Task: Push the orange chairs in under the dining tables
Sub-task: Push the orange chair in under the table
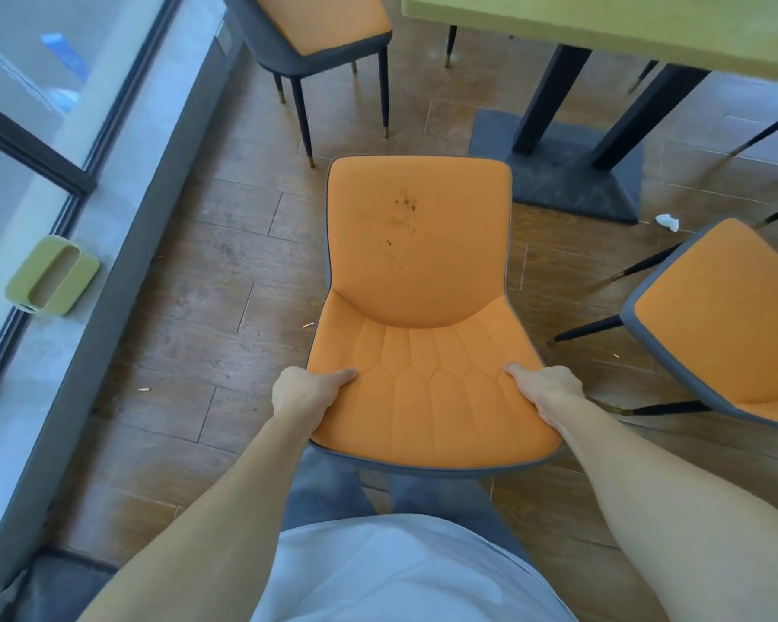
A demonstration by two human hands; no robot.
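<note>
The middle orange chair [416, 280], at frame centre, is gripped at its backrest by the left hand [308, 390] and right hand [542, 390], thumbs on the front. It stands clear of the counter [602, 29] at upper right, so pushing remains; two other chairs also appear out.
</note>
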